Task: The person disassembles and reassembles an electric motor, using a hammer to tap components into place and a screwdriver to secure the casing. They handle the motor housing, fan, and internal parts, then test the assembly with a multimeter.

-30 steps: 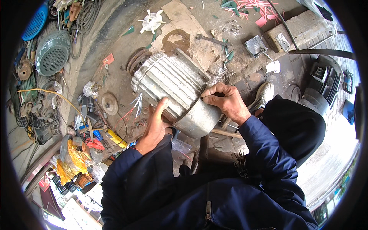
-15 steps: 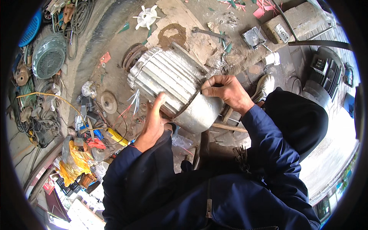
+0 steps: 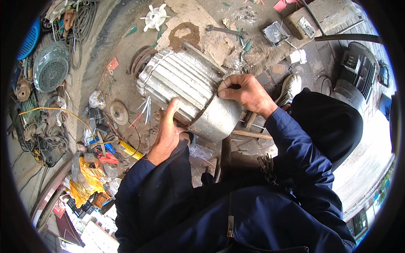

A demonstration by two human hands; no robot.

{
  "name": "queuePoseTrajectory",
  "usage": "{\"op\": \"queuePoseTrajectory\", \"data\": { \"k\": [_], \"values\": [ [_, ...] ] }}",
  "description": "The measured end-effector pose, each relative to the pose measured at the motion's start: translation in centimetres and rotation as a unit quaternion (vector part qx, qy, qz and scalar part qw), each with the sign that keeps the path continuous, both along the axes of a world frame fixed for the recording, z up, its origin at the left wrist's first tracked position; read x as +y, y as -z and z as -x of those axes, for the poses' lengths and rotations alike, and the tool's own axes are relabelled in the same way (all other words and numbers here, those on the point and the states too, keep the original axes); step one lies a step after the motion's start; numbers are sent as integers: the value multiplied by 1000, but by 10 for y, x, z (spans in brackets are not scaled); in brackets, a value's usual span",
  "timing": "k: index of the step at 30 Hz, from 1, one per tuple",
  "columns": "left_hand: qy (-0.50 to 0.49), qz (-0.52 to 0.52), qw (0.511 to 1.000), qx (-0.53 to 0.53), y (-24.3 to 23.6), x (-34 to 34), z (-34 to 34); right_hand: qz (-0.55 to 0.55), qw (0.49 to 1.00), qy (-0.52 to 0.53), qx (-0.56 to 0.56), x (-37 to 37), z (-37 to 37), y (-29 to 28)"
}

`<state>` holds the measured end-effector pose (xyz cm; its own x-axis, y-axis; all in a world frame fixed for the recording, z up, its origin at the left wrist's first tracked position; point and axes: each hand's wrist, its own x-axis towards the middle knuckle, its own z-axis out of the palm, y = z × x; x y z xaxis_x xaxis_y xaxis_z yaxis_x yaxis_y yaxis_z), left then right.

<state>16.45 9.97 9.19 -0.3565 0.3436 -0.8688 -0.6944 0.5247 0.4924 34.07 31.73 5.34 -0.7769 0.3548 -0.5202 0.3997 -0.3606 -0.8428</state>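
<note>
A silver electric motor (image 3: 181, 79) with a finned body lies tilted across the middle. A grooved pulley (image 3: 143, 61) sits at its far-left end, and a smooth silver fan cover (image 3: 218, 119) closes the near-right end. My left hand (image 3: 165, 134) grips the motor's near side, thumb up along the fins and fingers hidden beneath. At the seam between body and cover, my right hand (image 3: 248, 95) has thumb and forefinger pinched together; whatever is between them is too small to make out. Loose wires (image 3: 145, 107) hang from the motor beside my left hand.
A white plastic fan (image 3: 155, 17) and an open-end wrench (image 3: 227, 30) lie beyond the motor. A metal box (image 3: 275, 33) stands at the far right. Cables, a green vented cover (image 3: 51, 66) and yellow plastic bags (image 3: 86, 175) crowd the left. Another motor (image 3: 358, 71) is at right.
The whole scene has shifted slightly up and left in the picture. Both hands keep their places on the motor, with the right fingers still pinched at the cover's seam.
</note>
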Motion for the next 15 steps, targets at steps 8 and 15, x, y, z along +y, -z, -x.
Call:
{"op": "queuePoseTrajectory", "data": {
  "k": [8, 15],
  "values": [
    [-8, 11, 1000, 13, -1, 1, -1, -194, 978, -65, 34, 7, 4, -15],
    [-25, 0, 1000, 12, -5, 4, -3, -269, 959, -71, 48, 1, 5, -27]
  ]
}}
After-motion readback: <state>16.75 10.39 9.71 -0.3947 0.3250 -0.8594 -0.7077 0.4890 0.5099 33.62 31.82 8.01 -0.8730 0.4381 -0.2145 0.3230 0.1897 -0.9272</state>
